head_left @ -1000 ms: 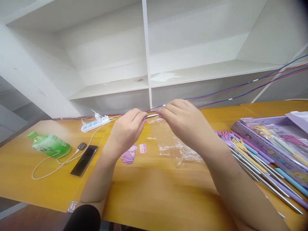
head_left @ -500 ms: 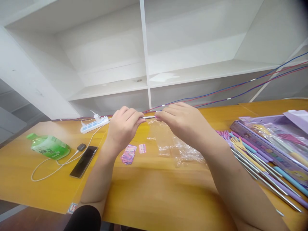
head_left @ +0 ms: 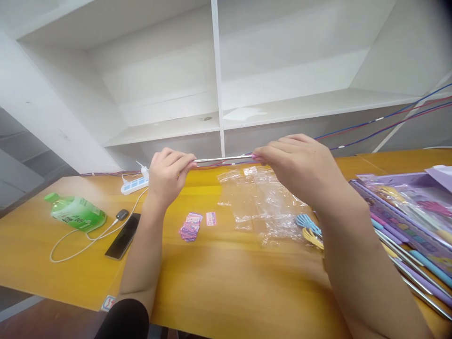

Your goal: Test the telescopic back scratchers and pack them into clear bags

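Note:
My left hand (head_left: 168, 176) and my right hand (head_left: 300, 165) are raised over the back of the table, well apart. Between them runs the thin metal rod of a telescopic back scratcher (head_left: 226, 159), held level. My left fingers pinch one end; my right fingers close round the other, where a bit of pink shows. The rest of it is hidden in my hands. Below lie clear plastic bags (head_left: 261, 197), a small pile of pink and purple cards (head_left: 190, 227) and one single card (head_left: 211, 218). Blue and yellow hand-shaped scratcher heads (head_left: 310, 230) show beside my right forearm.
More back scratchers (head_left: 420, 263) lie at the right, by a purple box (head_left: 391, 207) of packaged ones. On the left are a green bottle (head_left: 79, 214), a phone (head_left: 122, 240), a white cable and a power strip (head_left: 136, 185). White shelving (head_left: 155, 66) stands behind.
My hands have moved apart, the left one leftward and the right one rightward and up. A much longer stretch of the metal rod shows between them. The blue and yellow heads came into view.

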The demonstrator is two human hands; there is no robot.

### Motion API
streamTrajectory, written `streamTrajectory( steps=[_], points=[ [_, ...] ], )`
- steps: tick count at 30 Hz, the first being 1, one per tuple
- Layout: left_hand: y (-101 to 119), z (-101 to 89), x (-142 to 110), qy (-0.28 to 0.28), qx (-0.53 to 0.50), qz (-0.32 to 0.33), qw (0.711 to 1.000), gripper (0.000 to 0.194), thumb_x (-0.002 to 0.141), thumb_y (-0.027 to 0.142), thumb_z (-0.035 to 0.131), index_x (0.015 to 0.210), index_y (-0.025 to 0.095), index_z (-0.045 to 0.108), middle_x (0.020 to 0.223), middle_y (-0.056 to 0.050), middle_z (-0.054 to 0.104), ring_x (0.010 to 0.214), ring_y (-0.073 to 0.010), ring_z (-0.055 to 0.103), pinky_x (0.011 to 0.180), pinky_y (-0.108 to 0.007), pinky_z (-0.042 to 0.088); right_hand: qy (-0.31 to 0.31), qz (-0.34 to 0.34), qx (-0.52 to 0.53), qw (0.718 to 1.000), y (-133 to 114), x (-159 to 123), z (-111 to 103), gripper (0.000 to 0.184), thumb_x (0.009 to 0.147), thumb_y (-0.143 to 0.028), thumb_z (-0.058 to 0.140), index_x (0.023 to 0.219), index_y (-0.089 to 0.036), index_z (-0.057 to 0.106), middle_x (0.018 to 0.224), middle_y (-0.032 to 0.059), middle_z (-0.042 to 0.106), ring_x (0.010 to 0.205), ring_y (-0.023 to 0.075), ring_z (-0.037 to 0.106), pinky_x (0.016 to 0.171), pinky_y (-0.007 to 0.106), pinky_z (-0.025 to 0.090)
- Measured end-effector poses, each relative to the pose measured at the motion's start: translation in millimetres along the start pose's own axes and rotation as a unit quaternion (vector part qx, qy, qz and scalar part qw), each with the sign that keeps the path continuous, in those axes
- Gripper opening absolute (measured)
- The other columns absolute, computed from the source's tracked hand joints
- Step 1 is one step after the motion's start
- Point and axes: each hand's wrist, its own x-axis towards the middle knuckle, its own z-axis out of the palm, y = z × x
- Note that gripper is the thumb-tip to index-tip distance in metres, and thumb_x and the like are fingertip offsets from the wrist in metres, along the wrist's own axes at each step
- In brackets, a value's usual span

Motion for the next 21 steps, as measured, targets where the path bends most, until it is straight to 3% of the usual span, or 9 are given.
streamTrajectory(
  steps=[15,18,21],
  points=[
    [-5.4,-13.5,1.5,0.024,0.005,-0.004,1.000,0.013,0.106,0.033,0.067,0.103,0.030,0.079,0.092,-0.002,0.082,0.087,-0.0225,0.062,0.078,-0.040,0.044,0.008,-0.020,-0.023,0.999,-7.0,3.6,-2.8,0.029,0.103,-0.005,0.048,0.109,-0.024,0.070,0.086,-0.0012,0.073,0.083,0.0146,0.063,0.092,0.032,0.044],
    [-16.3,-18.7,-1.5,0.033,0.011,-0.031,0.999,0.015,0.106,0.036,0.066,0.103,0.031,0.080,0.094,-0.003,0.083,0.087,-0.0232,0.064,0.082,-0.042,0.047,0.032,-0.015,-0.044,0.998,3.1,2.9,-8.3,0.025,0.105,-0.009,0.050,0.107,-0.024,0.070,0.084,-0.0014,0.073,0.081,0.0143,0.061,0.090,0.031,0.044],
    [-39.8,-26.1,-8.7,0.042,0.002,-0.055,0.998,0.017,0.105,0.041,0.066,0.104,0.031,0.080,0.097,-0.004,0.083,0.091,-0.0246,0.066,0.086,-0.044,0.050,0.069,-0.003,-0.065,0.995,28.3,-4.9,-16.9,0.020,0.107,-0.016,0.054,0.102,-0.026,0.070,0.086,-0.0008,0.076,0.081,0.0146,0.060,0.087,0.031,0.043]
  ],
)
